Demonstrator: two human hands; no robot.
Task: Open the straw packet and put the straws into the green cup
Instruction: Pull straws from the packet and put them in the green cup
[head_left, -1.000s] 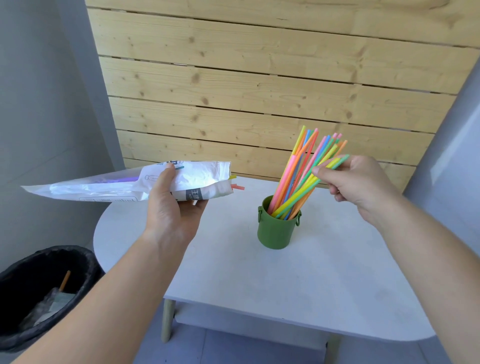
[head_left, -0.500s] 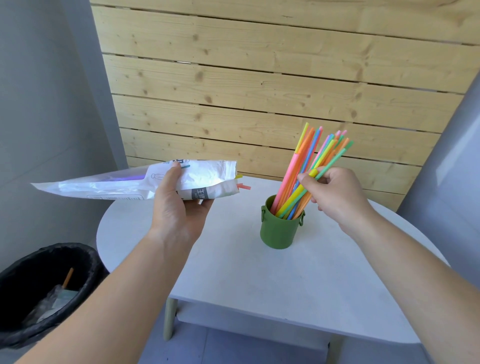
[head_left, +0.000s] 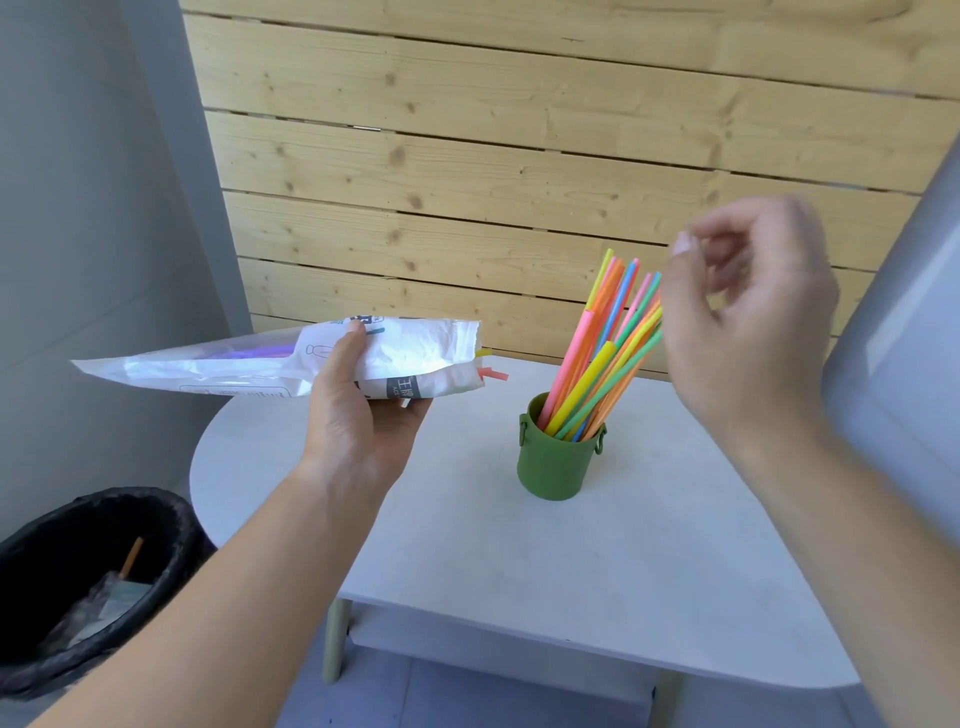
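A black-lined round bin (head_left: 88, 582) sits at our 8 o'clock beside the white table (head_left: 467, 545). Our left hand (head_left: 358, 415) grips the white plastic straw packet (head_left: 270, 364); our right hand (head_left: 748, 322), loosely curled and empty, has let go of the coloured straws (head_left: 597, 364), now leaning in the green cup (head_left: 556, 462) at 1 o'clock

You hold a crinkled, glossy white plastic straw packet (head_left: 291, 361). Smooth, bright plastic straws (head_left: 602, 358) stand in your matt olive-green cup (head_left: 556, 462). Your pale grey table top (head_left: 519, 545) looks matt and faintly speckled. Behind it, knotty unvarnished pine planks (head_left: 493, 156); beside you, a glossy black plastic bin liner (head_left: 171, 525).
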